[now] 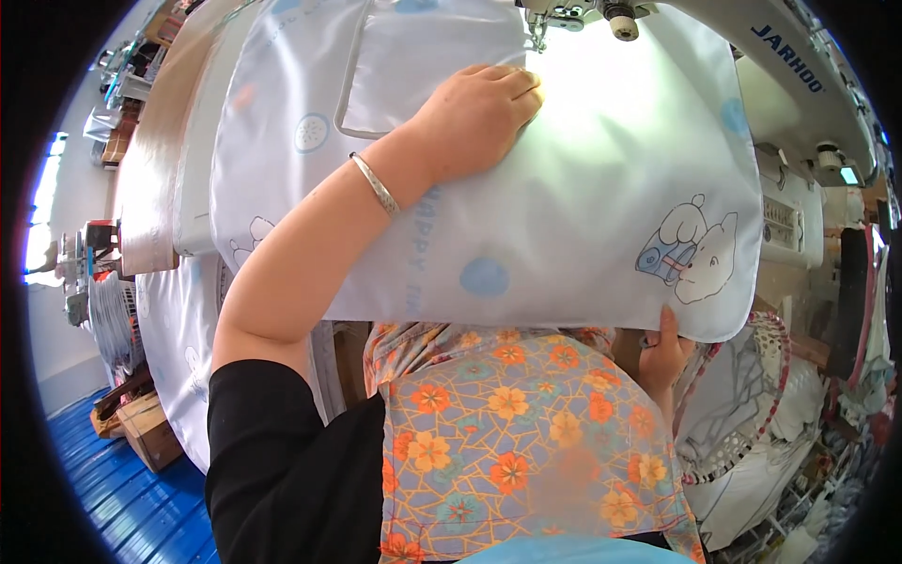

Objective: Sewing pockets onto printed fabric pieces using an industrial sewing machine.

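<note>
A large white satiny cloth with printed cartoon bears and blue dots covers the sewing machine's bed and hangs over its near edge. My left hand lies flat on the cloth, its fingers close together just in front of the presser foot. Beside that wrist, a piped-edge white panel rests on the cloth. At the near right corner, my right hand grips the cloth's edge, thumb on top and the other fingers mostly hidden underneath. Bright lamp light washes out the cloth around the needle.
The machine's white arm reaches across the upper right. At lower right stands a basket with a red-and-white rim and pale cloth in it. More printed cloth hangs at left, near a cardboard box on the blue floor.
</note>
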Motion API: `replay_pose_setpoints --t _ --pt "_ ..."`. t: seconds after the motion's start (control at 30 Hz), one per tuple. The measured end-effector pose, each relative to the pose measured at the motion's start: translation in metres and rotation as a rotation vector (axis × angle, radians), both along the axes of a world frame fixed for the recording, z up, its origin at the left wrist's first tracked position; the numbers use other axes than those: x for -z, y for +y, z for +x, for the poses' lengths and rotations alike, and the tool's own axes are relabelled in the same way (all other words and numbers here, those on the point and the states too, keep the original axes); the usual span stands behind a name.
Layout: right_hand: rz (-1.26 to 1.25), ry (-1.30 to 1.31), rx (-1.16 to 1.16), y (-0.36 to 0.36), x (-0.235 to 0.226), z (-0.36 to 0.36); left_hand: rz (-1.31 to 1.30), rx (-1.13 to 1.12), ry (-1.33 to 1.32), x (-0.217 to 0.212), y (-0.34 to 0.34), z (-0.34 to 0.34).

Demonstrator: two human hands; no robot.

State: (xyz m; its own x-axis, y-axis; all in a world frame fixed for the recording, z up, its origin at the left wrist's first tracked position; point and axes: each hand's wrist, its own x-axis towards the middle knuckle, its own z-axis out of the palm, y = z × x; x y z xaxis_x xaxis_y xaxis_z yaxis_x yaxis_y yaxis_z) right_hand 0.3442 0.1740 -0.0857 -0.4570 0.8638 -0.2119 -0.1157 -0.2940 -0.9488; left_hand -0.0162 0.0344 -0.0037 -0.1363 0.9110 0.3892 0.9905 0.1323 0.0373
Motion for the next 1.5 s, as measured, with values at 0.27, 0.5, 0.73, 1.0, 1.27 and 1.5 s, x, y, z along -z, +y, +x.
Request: replay_pose_setpoints --t 0.27,0.5,0.73,1.0,1.27,1.5 --pt "0.187 -0.057 -0.098 -0.001 0.002 -0.007 -0.036 -0.044 -0.1 -0.006 -0.007 0.003" --pt "0.488 -0.199 -0.081 0.018 -0.01 -0.02 -0.044 -0.07 -0.11 -0.009 -0.002 -0.003" --pt "0.576 -0.301 -0.108 0.042 -0.028 -0.038 -0.049 -0.085 -0.111 -0.008 0.003 -0.013" --pt "0.672 -0.5 -0.193 0.067 -0.056 -0.059 -0.075 -0.132 -0.094 -0.007 0.011 -0.027" --pt "0.964 -0.951 -0.159 0.117 -0.084 -0.099 -0.122 -0.105 -0.059 -0.01 0.016 -0.038" --pt "1.175 -1.022 -0.11 0.183 -0.074 -0.16 -0.124 -0.127 -0.001 -0.015 0.018 -0.034"
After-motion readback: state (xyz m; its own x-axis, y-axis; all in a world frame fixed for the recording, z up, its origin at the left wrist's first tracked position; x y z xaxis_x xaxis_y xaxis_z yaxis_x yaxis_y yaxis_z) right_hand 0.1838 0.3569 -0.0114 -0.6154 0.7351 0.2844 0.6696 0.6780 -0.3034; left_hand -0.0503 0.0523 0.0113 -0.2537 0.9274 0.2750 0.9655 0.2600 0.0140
